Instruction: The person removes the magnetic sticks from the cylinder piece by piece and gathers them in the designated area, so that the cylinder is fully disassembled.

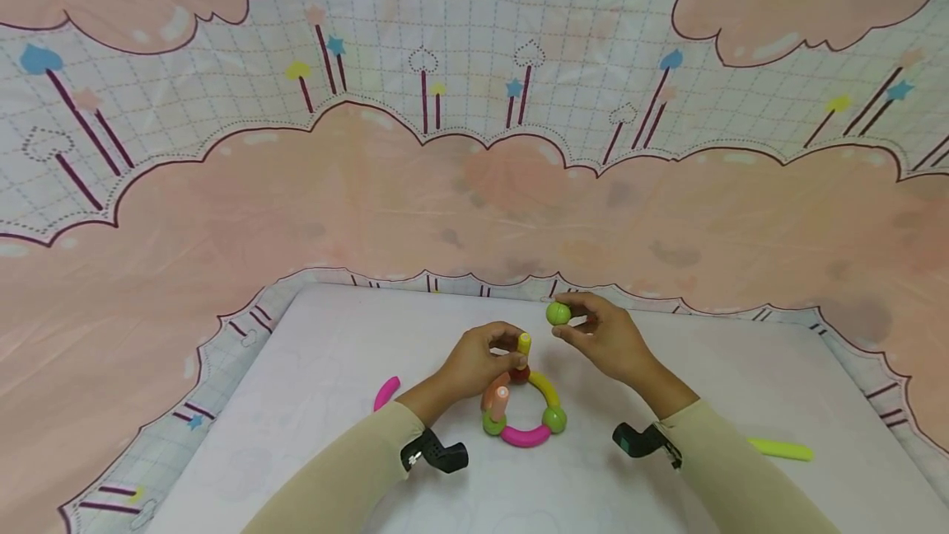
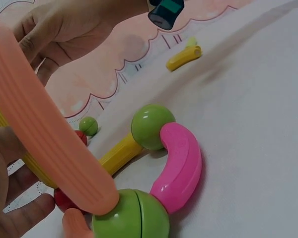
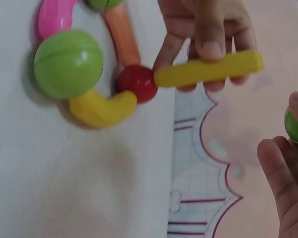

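Note:
A ring of curved rods and balls lies on the white table. It has a pink curved rod (image 1: 525,436), a yellow curved rod (image 1: 545,390), green balls (image 1: 554,419) and a red ball (image 3: 138,83). Upright on the red ball stands a yellow rod (image 3: 208,69), which my left hand (image 1: 482,359) pinches between thumb and fingers. An orange rod (image 2: 54,124) rises from the nearer green ball (image 2: 134,213). Above and right of the ring, my right hand (image 1: 604,336) holds a loose green ball (image 1: 558,313) by thumb and fingertips, apart from the yellow rod.
Left of the ring lies a pink rod (image 1: 387,392), partly behind my left arm. A lime-green rod (image 1: 782,449) lies beyond my right sleeve. The left wrist view shows another yellow piece (image 2: 184,58) and a small green ball (image 2: 88,126) farther back.

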Demonstrator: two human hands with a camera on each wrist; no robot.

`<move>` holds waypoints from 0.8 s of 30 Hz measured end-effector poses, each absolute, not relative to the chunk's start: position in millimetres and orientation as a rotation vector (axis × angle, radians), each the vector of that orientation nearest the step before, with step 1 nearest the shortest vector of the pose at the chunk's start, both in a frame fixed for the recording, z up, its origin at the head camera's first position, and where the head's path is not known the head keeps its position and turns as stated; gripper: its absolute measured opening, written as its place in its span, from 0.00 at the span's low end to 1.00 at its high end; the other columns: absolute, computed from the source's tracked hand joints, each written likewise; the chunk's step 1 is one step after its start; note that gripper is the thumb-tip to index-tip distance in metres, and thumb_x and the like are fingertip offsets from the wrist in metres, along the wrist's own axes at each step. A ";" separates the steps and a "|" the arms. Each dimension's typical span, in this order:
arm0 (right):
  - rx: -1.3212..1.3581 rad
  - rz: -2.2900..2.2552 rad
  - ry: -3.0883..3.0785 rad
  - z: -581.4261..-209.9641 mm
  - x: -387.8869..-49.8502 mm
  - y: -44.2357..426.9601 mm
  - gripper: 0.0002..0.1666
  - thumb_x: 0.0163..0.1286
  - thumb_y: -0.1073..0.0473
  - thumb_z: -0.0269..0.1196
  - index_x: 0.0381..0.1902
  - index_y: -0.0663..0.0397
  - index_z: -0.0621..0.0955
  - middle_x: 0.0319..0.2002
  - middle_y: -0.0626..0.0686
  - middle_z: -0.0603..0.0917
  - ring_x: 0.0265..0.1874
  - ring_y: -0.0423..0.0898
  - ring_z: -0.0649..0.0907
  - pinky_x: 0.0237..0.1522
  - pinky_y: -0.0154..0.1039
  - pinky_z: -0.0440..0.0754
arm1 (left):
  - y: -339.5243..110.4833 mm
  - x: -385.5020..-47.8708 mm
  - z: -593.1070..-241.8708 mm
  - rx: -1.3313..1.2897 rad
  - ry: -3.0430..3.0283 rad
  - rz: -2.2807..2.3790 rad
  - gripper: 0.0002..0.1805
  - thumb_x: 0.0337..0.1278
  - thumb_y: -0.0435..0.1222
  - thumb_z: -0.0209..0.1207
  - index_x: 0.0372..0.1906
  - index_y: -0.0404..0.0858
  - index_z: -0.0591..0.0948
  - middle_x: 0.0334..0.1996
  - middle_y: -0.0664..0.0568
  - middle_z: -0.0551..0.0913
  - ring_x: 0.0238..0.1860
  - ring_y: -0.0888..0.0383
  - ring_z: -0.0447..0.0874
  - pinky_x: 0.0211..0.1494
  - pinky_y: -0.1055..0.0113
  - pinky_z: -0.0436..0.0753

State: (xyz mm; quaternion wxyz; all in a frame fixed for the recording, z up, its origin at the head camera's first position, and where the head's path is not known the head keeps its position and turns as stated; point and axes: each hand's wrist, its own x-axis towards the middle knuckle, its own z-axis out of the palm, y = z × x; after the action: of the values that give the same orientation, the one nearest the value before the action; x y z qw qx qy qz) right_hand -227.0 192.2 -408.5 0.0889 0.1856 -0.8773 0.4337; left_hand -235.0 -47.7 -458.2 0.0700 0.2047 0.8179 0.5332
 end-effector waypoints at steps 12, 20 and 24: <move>0.359 1.235 -2.645 -422.9 -243.4 220.6 0.30 0.64 0.60 0.75 0.63 0.56 0.80 0.51 0.56 0.85 0.48 0.54 0.84 0.50 0.49 0.85 | -46.5 -236.4 -460.2 0.622 2.459 1.606 0.15 0.62 0.34 0.70 0.53 0.43 0.84 0.44 0.57 0.87 0.51 0.54 0.86 0.47 0.67 0.85; 0.134 1.262 -2.661 -431.3 -251.3 241.7 0.31 0.67 0.61 0.72 0.65 0.62 0.76 0.56 0.61 0.82 0.57 0.59 0.80 0.56 0.54 0.82 | -47.0 -236.2 -460.7 0.612 2.443 1.617 0.15 0.62 0.34 0.70 0.52 0.44 0.84 0.44 0.57 0.86 0.50 0.54 0.86 0.46 0.67 0.86; 0.095 1.209 -2.669 -435.9 -252.7 253.4 0.30 0.68 0.61 0.70 0.66 0.63 0.76 0.56 0.65 0.82 0.55 0.62 0.81 0.54 0.55 0.82 | -47.0 -236.4 -461.2 0.611 2.443 1.619 0.15 0.62 0.34 0.70 0.53 0.44 0.84 0.44 0.57 0.86 0.50 0.54 0.86 0.46 0.68 0.86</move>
State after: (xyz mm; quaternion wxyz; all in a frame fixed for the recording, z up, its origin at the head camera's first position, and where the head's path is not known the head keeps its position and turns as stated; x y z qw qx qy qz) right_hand -252.7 253.4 -435.9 0.1047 0.0323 -0.9054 0.4102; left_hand -236.4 -47.0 -461.2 0.0737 0.2034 0.8138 0.5394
